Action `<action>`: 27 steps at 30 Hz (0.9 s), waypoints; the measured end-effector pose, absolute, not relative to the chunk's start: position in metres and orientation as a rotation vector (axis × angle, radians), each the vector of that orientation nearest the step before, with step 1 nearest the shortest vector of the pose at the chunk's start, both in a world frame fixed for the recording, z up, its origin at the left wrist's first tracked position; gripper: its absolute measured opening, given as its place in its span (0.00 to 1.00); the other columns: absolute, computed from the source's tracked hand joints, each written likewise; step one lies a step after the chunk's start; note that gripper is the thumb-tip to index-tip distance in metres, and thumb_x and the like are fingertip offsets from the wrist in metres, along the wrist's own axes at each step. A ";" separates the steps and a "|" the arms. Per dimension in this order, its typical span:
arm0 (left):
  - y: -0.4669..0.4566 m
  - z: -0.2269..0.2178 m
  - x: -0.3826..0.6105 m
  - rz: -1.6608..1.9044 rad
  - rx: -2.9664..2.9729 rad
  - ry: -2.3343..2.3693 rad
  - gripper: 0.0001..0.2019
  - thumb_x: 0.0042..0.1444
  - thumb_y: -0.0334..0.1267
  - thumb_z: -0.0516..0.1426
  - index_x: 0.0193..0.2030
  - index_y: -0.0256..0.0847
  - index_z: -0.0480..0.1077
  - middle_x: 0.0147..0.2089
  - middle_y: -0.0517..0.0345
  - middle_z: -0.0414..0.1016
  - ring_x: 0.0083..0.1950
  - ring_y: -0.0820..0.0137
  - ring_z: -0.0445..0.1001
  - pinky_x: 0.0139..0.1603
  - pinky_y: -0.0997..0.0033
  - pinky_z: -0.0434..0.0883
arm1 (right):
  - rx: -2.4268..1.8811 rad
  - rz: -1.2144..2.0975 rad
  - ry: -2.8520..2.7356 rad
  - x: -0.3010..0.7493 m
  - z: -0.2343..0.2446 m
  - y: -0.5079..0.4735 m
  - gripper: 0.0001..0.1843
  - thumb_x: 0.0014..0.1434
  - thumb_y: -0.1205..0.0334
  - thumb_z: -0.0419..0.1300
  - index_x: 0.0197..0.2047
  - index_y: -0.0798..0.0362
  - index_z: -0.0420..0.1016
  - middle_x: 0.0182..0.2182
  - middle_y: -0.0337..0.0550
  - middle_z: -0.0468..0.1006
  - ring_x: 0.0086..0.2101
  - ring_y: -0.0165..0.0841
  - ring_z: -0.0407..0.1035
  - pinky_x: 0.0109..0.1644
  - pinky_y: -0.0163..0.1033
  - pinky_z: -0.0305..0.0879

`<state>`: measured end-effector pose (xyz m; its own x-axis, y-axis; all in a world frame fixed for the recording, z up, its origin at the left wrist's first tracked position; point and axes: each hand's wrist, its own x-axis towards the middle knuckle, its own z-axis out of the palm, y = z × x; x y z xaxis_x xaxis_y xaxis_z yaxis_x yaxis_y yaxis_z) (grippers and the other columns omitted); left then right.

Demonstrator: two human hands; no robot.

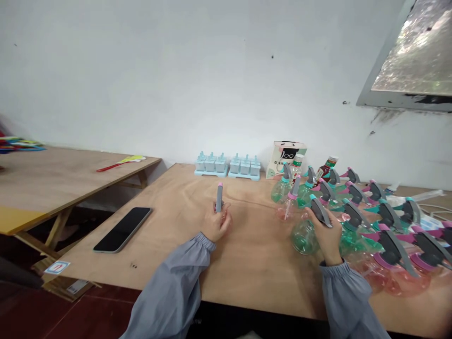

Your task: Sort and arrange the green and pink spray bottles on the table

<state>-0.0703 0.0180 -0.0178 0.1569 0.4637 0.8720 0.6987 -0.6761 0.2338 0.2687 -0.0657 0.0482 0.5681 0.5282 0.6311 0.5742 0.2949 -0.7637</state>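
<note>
Over the middle of the table, my left hand (216, 225) is closed around a spray bottle head (219, 197), grey with a pink tip pointing up; its lower part is hidden by my fingers. At the right, my right hand (326, 235) grips the neck of a clear green spray bottle (304, 238) with a grey and teal head. Just behind that bottle stands a pink spray bottle (285, 211) with a grey and pink head. Several more pink and green spray bottles (383, 268) crowd together to the right of my right hand.
A dark phone (123, 230) lies at the table's left side. Two light-blue popsicle molds (211, 165) stand near the wall, beside a printed box (278, 160) and a brown bottle (326, 168). A second table (70, 174) at the left holds a red-handled fly swatter (122, 162).
</note>
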 end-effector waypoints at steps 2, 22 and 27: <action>0.017 -0.018 -0.068 -1.544 -2.199 -1.123 0.17 0.64 0.37 0.53 0.57 0.42 0.73 0.49 0.45 0.74 0.52 0.60 0.76 0.51 0.57 0.78 | -1.306 -0.058 -1.016 0.269 0.045 -0.060 0.26 0.48 0.38 0.69 0.39 0.53 0.79 0.30 0.40 0.77 0.31 0.35 0.69 0.38 0.41 0.66; -0.013 -0.031 -0.046 -1.873 -1.990 -1.050 0.37 0.47 0.50 0.69 0.61 0.47 0.59 0.61 0.42 0.63 0.65 0.48 0.67 0.61 0.42 0.70 | -1.031 -0.204 -0.947 0.260 0.013 -0.043 0.24 0.57 0.48 0.64 0.51 0.48 0.62 0.46 0.45 0.69 0.45 0.37 0.70 0.51 0.49 0.69; 0.001 -0.012 -0.041 -2.123 -2.208 -1.271 0.42 0.48 0.48 0.70 0.66 0.45 0.56 0.58 0.44 0.66 0.64 0.53 0.69 0.65 0.43 0.66 | -1.220 -0.108 -0.999 0.267 -0.001 -0.040 0.25 0.58 0.40 0.62 0.49 0.49 0.66 0.40 0.43 0.74 0.40 0.39 0.71 0.50 0.51 0.69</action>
<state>-0.0412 0.0006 -0.0117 -0.1049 0.6179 0.7793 0.3953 -0.6931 0.6027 0.2667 -0.0400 -0.0006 0.5919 0.4245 0.6852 0.5606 0.3939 -0.7284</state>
